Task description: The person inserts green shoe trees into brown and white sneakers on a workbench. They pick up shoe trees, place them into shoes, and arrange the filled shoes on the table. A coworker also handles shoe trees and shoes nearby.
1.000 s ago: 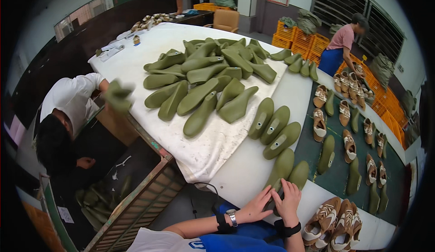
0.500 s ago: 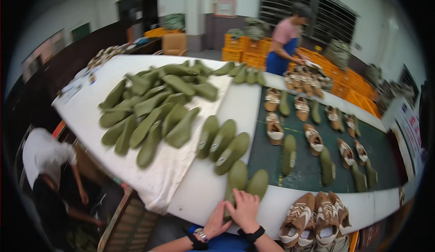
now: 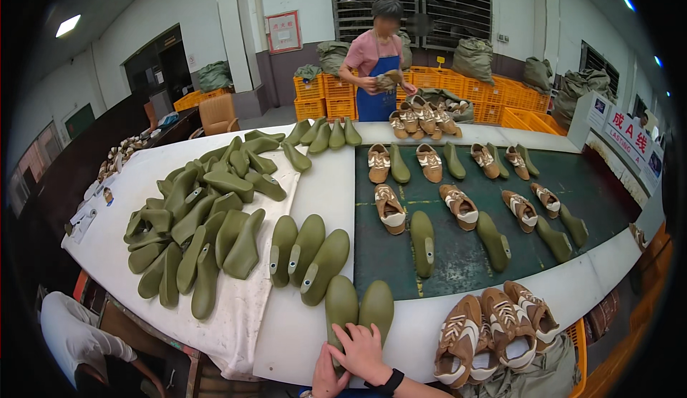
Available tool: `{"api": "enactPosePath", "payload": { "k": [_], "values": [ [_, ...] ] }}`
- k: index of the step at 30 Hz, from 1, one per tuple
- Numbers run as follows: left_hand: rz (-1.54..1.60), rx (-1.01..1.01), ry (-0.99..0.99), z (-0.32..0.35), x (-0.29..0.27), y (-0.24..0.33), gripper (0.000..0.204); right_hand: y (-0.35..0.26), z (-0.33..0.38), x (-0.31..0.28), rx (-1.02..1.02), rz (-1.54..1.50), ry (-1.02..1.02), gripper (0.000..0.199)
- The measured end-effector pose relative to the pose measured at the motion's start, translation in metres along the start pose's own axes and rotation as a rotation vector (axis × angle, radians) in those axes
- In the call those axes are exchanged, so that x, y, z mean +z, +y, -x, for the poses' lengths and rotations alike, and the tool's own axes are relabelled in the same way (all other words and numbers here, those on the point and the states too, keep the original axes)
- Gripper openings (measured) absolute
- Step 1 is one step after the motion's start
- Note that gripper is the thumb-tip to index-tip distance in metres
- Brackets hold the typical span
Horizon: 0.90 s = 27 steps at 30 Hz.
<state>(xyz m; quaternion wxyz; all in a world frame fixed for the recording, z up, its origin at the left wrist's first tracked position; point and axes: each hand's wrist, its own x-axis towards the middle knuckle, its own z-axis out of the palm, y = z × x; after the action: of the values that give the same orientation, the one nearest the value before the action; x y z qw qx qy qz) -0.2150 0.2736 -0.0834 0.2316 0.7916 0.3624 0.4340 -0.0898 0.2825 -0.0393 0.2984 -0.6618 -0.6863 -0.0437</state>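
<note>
At the near edge of the white tabletop, two green shoe lasts (image 3: pixel 343 305) lie side by side, toes pointing away. My left hand (image 3: pixel 328 378) is closed against the near end of the left one, its fingertips partly hidden by my other hand. My right hand (image 3: pixel 359 351) lies across both lasts' near ends with its fingers spread. A dark band circles my right wrist. Just beyond, three more green lasts (image 3: pixel 309 251) lie in a slanted row. Brown and white sneakers (image 3: pixel 494 333) stand together to the right of my hands.
A big pile of green lasts (image 3: pixel 197 212) covers a white cloth (image 3: pixel 247 326) at left. Sneakers and lasts stand in pairs on the dark green belt (image 3: pixel 379 276). Across the table a co-worker (image 3: pixel 378 69) in a blue apron holds a shoe. Another person (image 3: pixel 82 337) bends at lower left.
My view has turned right and tilted up, so the table contents sit further left. Both hands remain at the near lasts. Across the table, the co-worker has straightened and holds a shoe.
</note>
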Motion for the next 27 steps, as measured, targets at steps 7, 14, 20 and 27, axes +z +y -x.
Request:
{"api": "enactPosePath", "payload": {
  "k": [7,14,20,27],
  "values": [
    [-0.104,-0.085,-0.199,0.002,-0.007,-0.006,0.091,0.0,-0.001,-0.001,-0.015,-0.013,-0.001,0.045],
    [-0.09,-0.079,-0.171,0.014,-0.003,-0.024,0.088,-0.001,-0.001,0.0,-0.003,-0.006,-0.024,0.047],
    [-0.133,-0.061,-0.167,0.023,0.001,-0.033,0.091,-0.001,-0.001,0.001,-0.001,-0.012,-0.031,0.047],
    [-0.128,-0.062,-0.164,0.021,0.0,-0.032,0.091,-0.001,-0.002,0.003,-0.01,-0.029,0.009,0.043]
  ]
}}
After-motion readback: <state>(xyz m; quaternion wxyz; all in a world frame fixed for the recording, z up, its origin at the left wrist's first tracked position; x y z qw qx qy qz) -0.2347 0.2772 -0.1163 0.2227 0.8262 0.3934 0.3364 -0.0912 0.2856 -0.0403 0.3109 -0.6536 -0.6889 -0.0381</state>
